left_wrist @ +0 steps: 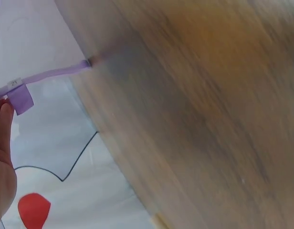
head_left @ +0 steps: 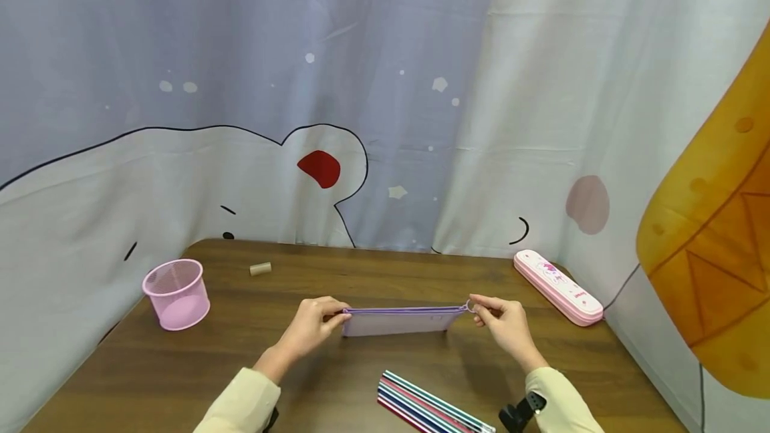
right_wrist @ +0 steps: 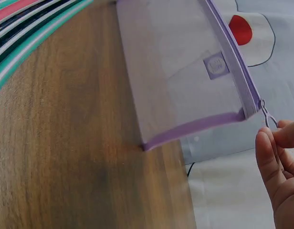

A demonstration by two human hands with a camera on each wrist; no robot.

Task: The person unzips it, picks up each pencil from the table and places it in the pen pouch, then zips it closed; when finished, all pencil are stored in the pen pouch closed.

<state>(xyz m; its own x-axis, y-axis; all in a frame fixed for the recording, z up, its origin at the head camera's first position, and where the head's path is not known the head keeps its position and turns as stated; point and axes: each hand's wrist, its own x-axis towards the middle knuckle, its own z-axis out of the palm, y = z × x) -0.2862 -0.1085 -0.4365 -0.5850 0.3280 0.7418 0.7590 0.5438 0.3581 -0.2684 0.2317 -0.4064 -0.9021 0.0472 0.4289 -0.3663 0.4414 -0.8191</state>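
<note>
A see-through purple zipper pouch (head_left: 397, 323) stands on its lower edge on the wooden table, its zipper along the top. My left hand (head_left: 315, 321) pinches the pouch's upper left corner; a small purple side tab (left_wrist: 21, 98) shows by those fingers in the left wrist view. At the other end, my right hand (head_left: 502, 326) pinches the ring-shaped zipper pull (right_wrist: 268, 116) between thumb and fingers. The slider sits at that right end of the zipper. No contents show through the pouch's side in the right wrist view.
Several striped pencils (head_left: 427, 406) lie bundled at the table's near side. A pink mesh cup (head_left: 180, 296) stands at the left. A small beige cylinder (head_left: 261, 268) lies at the back. A pink pencil case (head_left: 559, 288) rests by the right edge. A patterned curtain (head_left: 385, 85) hangs behind the wooden table (head_left: 240, 333).
</note>
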